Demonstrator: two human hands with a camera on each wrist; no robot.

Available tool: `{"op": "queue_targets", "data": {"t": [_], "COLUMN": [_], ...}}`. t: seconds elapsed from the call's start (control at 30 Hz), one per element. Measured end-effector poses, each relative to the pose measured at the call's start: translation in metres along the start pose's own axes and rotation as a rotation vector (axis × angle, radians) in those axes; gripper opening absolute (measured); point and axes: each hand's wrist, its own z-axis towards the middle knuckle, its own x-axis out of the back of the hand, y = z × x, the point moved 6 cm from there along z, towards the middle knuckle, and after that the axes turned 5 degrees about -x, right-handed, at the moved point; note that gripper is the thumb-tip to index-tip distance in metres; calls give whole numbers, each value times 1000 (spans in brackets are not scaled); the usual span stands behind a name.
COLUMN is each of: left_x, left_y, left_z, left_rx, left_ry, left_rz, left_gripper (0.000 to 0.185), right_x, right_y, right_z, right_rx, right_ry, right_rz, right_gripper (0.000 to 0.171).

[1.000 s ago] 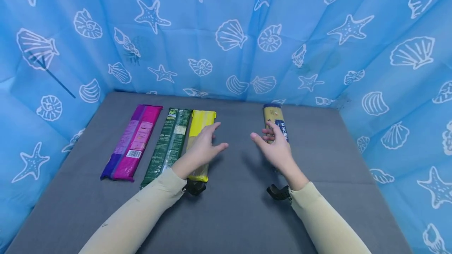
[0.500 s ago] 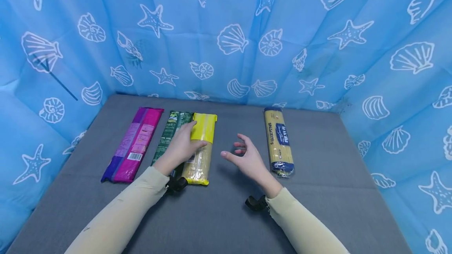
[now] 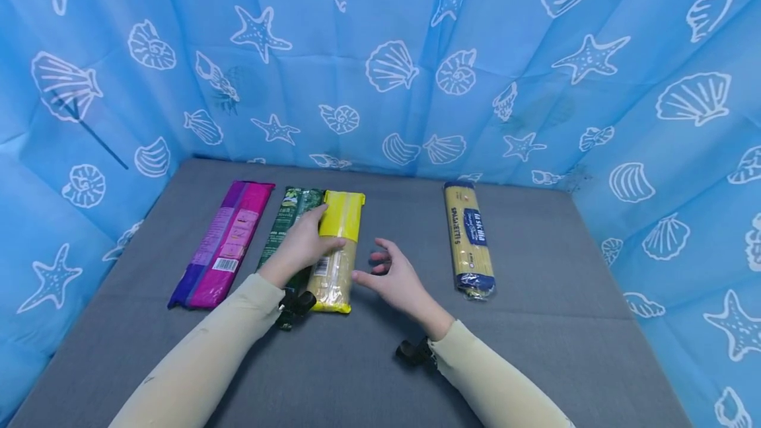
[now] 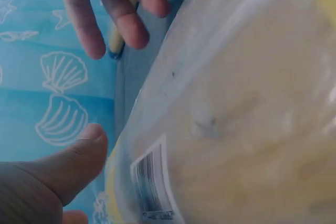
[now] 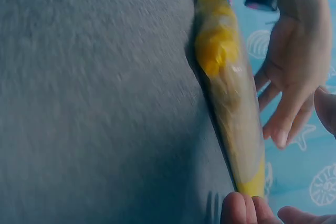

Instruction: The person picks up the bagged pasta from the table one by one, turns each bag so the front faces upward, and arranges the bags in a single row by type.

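Head view gives me the whole layout: a grey table point(image 3: 368, 362) walled in by blue shell-print cloth point(image 3: 416, 51), with four long pasta packets lying lengthwise on it. From the left I see a magenta packet point(image 3: 222, 243), a dark green packet point(image 3: 285, 223) touching the yellow packet point(image 3: 337, 249), and, well apart to the right, a spaghetti packet with a blue label point(image 3: 470, 240). My left hand point(image 3: 306, 243) rests on the yellow packet, fingers relaxed over its upper half and the thumb along its right edge; I cannot tell whether it presses down. My right hand point(image 3: 395, 276) hovers just beside the packet's right side, fingers spread and loosely bent, holding nothing. I judge this to be the approach to a two-handed grasp of the yellow packet. The next move calls for the right fingers to slide under its long edge without kinking the brittle strands.
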Motion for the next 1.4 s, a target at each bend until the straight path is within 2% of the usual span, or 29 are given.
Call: {"op": "queue_targets", "data": {"t": [0.3, 0.43, 0.6, 0.8, 1.13, 1.23, 1.4], "left_x": [-7, -8, -7, -6, -7, -7, -9], "left_y": [-2, -2, -2, 1, -3, -1, -2], "left_z": [3, 3, 4, 4, 7, 7, 4], "left_rx": [5, 12, 30, 36, 39, 37, 71], "left_ry": [-62, -82, -112, -117, -124, -117, -117], "left_rz": [85, 93, 75, 54, -66, -74, -95], "left_gripper": [88, 87, 86, 86, 88, 87, 84], "right_x": [-25, -33, -37, -37, -37, -35, -35], "right_y": [5, 5, 5, 5, 6, 6, 7], "right_z": [0, -2, 1, 3, 4, 5, 5], "right_rx": [31, 56, 78, 86, 88, 78, 70], "right_ry": [-40, -52, -50, -54, -80, -96, -115], "right_rz": [-86, -142, -200, -219, -227, -224, -211], "right_gripper": [90, 86, 84, 84, 82, 82, 84]}}
